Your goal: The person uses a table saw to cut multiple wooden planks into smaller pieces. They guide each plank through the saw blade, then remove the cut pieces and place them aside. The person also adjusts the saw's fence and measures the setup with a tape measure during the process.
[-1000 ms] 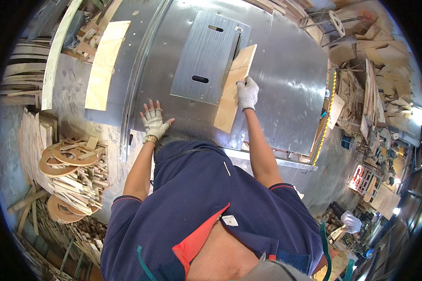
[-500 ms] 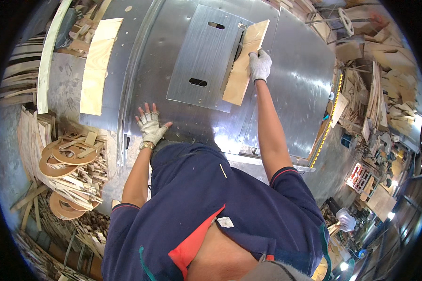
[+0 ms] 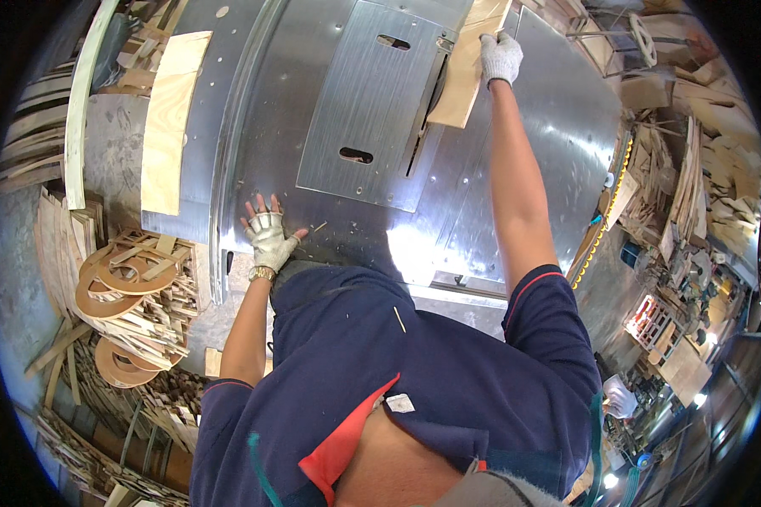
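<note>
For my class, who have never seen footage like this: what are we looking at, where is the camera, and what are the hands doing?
The camera sits on the person's head and looks down through a fisheye lens, so straight edges bend. Below is a shiny metal saw table with a slotted insert plate. The gloved right hand, arm stretched out, presses a wooden board lying beside the slot. The gloved left hand rests flat on the near edge of the table. Another plywood board lies at the left, with wood offcuts piled below it.

Bright daylight, hot glare on the steel saw table (image 3: 414, 245), sharp centre, fisheye-bent edges, black vignette corners.
</note>
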Action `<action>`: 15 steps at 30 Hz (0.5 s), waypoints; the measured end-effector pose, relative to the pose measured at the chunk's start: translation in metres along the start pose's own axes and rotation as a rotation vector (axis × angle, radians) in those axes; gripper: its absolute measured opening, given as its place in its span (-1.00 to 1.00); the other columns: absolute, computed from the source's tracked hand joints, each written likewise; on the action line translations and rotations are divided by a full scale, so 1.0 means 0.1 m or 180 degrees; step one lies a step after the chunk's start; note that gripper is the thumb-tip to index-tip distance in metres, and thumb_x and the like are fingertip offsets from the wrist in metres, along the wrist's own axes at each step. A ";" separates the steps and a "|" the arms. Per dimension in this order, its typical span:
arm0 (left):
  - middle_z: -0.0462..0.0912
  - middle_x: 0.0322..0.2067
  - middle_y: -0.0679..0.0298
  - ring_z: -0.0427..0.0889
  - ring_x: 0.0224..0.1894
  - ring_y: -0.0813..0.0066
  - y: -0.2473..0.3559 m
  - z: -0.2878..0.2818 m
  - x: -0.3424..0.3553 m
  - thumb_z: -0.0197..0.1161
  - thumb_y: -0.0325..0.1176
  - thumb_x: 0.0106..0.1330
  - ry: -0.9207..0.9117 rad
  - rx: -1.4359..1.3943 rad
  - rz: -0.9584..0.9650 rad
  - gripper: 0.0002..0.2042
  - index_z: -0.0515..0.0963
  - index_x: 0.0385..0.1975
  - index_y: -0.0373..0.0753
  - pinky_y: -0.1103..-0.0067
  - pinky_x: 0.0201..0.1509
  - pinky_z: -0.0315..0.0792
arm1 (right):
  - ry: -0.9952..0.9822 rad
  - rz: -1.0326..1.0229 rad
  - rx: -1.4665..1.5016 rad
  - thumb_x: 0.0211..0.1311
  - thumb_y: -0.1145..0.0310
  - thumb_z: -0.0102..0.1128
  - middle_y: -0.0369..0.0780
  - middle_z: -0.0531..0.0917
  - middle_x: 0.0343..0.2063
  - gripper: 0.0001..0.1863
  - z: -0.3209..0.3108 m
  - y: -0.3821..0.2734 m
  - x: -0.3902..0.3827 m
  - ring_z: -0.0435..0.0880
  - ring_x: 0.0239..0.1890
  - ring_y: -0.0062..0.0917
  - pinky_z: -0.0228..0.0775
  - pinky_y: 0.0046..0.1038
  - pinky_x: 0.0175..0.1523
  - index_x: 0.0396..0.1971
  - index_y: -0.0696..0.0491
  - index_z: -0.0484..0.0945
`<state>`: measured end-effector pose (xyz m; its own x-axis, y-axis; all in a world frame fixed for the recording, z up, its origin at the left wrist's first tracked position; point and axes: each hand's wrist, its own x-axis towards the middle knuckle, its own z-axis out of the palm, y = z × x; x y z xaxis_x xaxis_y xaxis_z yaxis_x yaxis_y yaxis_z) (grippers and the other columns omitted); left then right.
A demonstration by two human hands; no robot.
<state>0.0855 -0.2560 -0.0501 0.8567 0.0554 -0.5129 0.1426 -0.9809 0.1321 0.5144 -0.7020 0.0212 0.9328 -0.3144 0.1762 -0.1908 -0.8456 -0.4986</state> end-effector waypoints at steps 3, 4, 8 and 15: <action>-0.48 0.61 0.01 -0.61 0.62 -0.11 0.02 -0.05 0.00 0.21 0.51 0.12 -0.0134 -0.0105 -0.0043 0.22 -0.28 0.62 -0.01 -0.10 0.55 -0.61 | 0.0261 -0.0182 -0.0127 0.10 0.05 0.32 0.13 0.72 -0.34 -0.57 -0.07 -0.03 0.23 0.72 -0.20 0.06 0.54 -0.07 0.00 -0.34 0.19 0.71; -0.49 0.61 0.01 -0.61 0.61 -0.11 0.02 -0.06 0.00 0.20 0.51 0.13 -0.0102 -0.0128 -0.0026 0.21 -0.28 0.62 -0.01 -0.10 0.55 -0.60 | 0.0350 -0.0164 -0.0233 0.10 0.06 0.32 0.13 0.72 -0.34 -0.58 -0.12 -0.06 0.27 0.72 -0.21 0.06 0.54 -0.06 -0.01 -0.35 0.19 0.70; -0.44 0.62 0.01 -0.58 0.62 -0.14 0.04 -0.08 -0.01 0.20 0.48 0.17 -0.0090 -0.0083 -0.0054 0.17 -0.24 0.62 -0.02 -0.10 0.56 -0.56 | 0.0726 -0.0011 -0.0152 0.11 0.12 0.28 0.15 0.70 -0.35 -0.62 -0.62 -0.05 0.05 0.71 -0.20 0.06 0.52 -0.04 -0.04 -0.36 0.20 0.66; 0.32 0.40 -0.12 0.27 0.46 -0.05 0.54 -0.45 0.16 0.26 0.24 0.34 0.0378 -0.1206 0.0345 -0.14 0.21 0.48 -0.23 0.13 0.48 0.16 | 0.0716 0.1201 0.2541 0.35 0.40 0.26 -0.38 0.69 -0.31 -0.78 -1.46 0.41 -1.77 0.53 -0.31 -0.70 0.41 -0.56 -0.17 -0.13 0.22 0.69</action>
<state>0.1293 -0.3000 -0.0126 0.9248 -0.0014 -0.3803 0.2020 -0.8454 0.4944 0.2971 -0.7438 0.0935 0.7536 -0.6573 0.0018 -0.1247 -0.1457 -0.9814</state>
